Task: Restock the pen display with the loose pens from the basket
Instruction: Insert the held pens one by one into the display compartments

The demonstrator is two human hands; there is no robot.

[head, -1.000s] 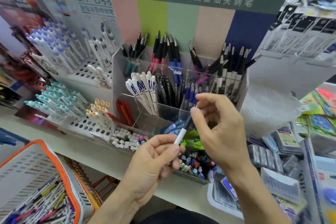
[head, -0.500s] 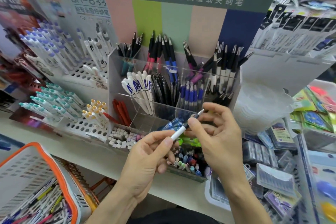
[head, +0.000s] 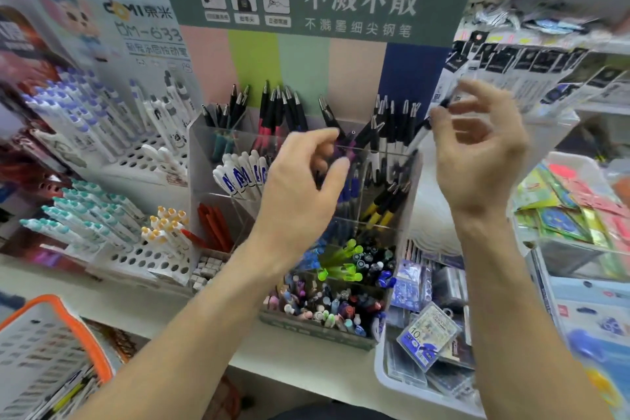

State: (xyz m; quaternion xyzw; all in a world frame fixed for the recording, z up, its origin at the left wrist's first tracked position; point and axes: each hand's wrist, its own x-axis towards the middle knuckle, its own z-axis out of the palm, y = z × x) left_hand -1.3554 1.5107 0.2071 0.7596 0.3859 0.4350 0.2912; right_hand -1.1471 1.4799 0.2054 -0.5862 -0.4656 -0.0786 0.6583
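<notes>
White-barrelled pen (head: 421,135) sits pinched in the right hand (head: 477,150) above the clear display's (head: 218,133) back-right slot; left hand (head: 300,187) hangs loose, empty. Motion blur suggests haste: it could snag the crowded upright pens (head: 392,133).

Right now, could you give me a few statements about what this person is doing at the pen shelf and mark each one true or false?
1. The right hand pinches a black-and-white pen above the clear display's back right section. True.
2. The left hand grips that same pen. False: it holds nothing, its fingers loosely curled in front of the display.
3. The orange-rimmed basket sits at the lower left. True.
4. The green pens stand in the top row. False: they lie in a lower front compartment.
</notes>
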